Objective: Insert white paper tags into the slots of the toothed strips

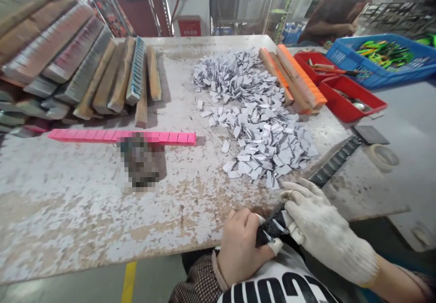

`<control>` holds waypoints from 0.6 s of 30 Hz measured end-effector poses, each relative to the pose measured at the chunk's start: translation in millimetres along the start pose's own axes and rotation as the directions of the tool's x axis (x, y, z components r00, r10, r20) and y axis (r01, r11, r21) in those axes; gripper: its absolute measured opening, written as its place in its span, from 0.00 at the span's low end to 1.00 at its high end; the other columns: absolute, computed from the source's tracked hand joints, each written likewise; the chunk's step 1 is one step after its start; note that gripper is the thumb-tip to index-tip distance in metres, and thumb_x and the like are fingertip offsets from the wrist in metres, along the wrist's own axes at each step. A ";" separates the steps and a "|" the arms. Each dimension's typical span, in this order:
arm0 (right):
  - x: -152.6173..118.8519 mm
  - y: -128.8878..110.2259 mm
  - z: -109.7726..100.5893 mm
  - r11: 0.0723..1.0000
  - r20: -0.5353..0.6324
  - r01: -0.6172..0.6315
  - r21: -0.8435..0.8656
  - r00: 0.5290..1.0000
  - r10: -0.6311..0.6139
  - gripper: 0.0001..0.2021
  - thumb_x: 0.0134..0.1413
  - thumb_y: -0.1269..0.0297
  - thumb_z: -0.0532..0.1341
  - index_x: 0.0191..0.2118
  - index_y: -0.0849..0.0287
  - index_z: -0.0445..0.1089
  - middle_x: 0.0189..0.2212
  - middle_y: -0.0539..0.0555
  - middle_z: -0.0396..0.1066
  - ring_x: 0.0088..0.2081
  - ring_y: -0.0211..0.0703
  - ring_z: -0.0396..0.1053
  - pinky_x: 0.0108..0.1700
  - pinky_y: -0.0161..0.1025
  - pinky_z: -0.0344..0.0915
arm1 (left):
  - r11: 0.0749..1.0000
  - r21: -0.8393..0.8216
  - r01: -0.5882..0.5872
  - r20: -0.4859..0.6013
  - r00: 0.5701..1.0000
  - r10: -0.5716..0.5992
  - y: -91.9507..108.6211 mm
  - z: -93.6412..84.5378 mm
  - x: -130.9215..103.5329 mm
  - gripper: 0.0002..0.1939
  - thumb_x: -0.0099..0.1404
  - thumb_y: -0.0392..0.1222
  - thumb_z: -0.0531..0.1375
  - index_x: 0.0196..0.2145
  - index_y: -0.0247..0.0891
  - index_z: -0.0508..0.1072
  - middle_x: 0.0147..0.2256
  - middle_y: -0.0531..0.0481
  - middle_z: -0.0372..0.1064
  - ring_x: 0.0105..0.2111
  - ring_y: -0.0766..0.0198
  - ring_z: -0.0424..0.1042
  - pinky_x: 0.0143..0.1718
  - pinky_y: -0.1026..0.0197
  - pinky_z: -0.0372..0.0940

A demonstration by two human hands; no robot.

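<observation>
A black slotted bar (337, 161) slants from my body over the table's front edge, its far end on the tabletop. My left hand (240, 244), bare with white wraps on the thumb and a fingertip, is closed around the near end. In a white knitted glove, my right hand (325, 230) lies over the bar's middle, fingers bent against it. Small pale blades (279, 226) stick up from the bar between both hands. Whether the gloved fingers also hold a small piece is hidden. Just beyond lies a heap of small white flat pieces (265, 153).
Wooden and painted bars (57, 53) are stacked at left. A pink bar (85, 136) lies near a blurred-out object (139, 160). Orange bars (299, 76), red trays (354, 98), a blue basket (384, 73) and a tape roll (383, 156) are at right. A person (330, 12) is behind.
</observation>
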State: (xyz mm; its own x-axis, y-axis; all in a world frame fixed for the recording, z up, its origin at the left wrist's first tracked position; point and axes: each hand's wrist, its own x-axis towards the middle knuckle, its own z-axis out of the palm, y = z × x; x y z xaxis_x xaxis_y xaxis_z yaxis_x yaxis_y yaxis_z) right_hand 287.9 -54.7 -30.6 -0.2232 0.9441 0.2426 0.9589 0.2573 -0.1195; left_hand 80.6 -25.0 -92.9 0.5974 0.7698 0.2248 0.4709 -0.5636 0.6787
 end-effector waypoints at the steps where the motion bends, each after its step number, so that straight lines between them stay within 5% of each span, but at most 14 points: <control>1: 0.7 -1.0 0.4 1.000 0.019 -0.002 -0.004 1.000 0.002 0.10 0.60 0.73 0.55 0.32 0.62 0.73 0.39 0.61 0.76 0.56 0.57 0.71 0.68 0.61 0.56 | 1.000 -0.001 0.000 0.004 1.000 0.000 -0.6 0.1 0.1 0.20 0.51 0.46 0.73 0.35 0.39 0.68 0.32 0.50 0.69 0.32 0.56 0.69 0.34 0.54 0.62; 12: -3.0 8.2 11.1 0.994 0.075 0.044 0.097 0.996 -0.051 0.07 0.61 0.74 0.56 0.37 0.59 0.70 0.44 0.60 0.74 0.60 0.56 0.67 0.69 0.65 0.52 | 0.998 -0.026 -0.055 -0.004 0.999 0.055 -5.5 -2.2 2.0 0.18 0.59 0.53 0.69 0.35 0.40 0.67 0.31 0.50 0.69 0.31 0.58 0.69 0.32 0.54 0.62; 18: -17.7 11.6 6.7 0.994 -0.107 0.074 0.082 0.992 -0.065 0.02 0.60 0.67 0.62 0.35 0.56 0.68 0.50 0.59 0.74 0.63 0.61 0.65 0.69 0.70 0.51 | 0.999 -0.012 -0.053 -0.004 0.999 0.053 -6.9 -0.7 -0.2 0.19 0.57 0.54 0.69 0.35 0.40 0.68 0.31 0.50 0.69 0.31 0.57 0.69 0.32 0.54 0.62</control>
State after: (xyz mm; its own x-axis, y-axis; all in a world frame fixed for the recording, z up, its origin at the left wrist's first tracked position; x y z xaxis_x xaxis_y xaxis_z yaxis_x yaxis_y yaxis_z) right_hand 301.8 -67.0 -42.7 -0.2647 0.8979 0.3518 0.9223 0.3423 -0.1797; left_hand 76.7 -21.0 -97.1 0.6188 0.7401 0.2632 0.4308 -0.5999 0.6742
